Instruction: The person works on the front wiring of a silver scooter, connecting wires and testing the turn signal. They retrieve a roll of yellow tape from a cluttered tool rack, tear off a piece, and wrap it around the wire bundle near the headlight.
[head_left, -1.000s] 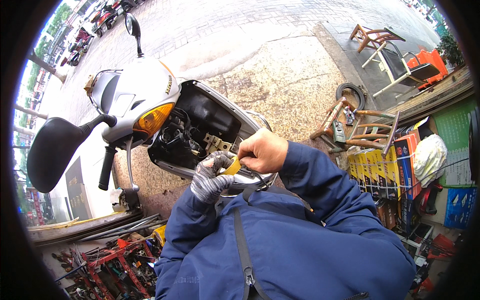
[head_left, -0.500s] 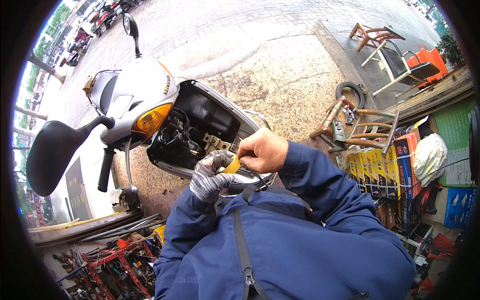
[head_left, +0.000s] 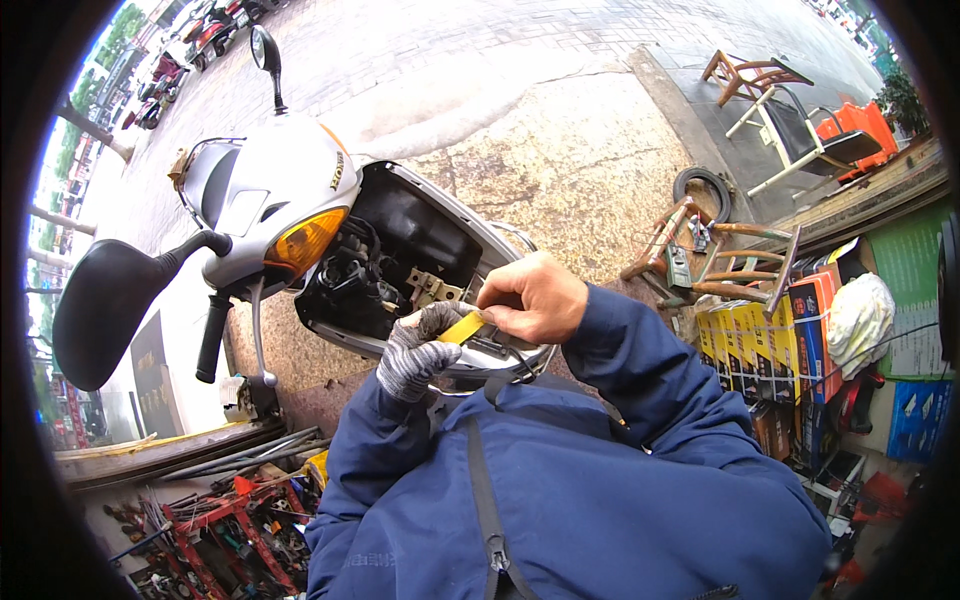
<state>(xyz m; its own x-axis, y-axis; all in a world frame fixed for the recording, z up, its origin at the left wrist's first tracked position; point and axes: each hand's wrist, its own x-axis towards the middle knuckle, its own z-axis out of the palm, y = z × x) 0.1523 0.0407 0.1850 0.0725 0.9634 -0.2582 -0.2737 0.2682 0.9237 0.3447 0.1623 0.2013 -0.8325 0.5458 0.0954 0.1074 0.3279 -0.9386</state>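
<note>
A silver scooter (head_left: 270, 190) stands in front of me with its front panel off, showing black wiring and a metal bracket (head_left: 432, 290) inside the open cavity (head_left: 400, 250). My left hand (head_left: 415, 352), in a grey knit glove, and my bare right hand (head_left: 532, 297) meet at the cavity's near edge. Both grip a small yellow-handled tool (head_left: 462, 327) between them. The tool's tip is hidden by my fingers.
The scooter's black mirror (head_left: 100, 310) and handlebar grip (head_left: 212, 340) stick out at left. Wooden stools (head_left: 700, 250), a tyre (head_left: 702, 190), stacked yellow and orange boxes (head_left: 770, 330) at right. A red rack of tools (head_left: 220, 520) lies lower left. Folding chairs (head_left: 790, 110) stand far right.
Both hands stay at the cavity's near edge; the yellow tool has shifted slightly between them. Otherwise nothing has moved.
</note>
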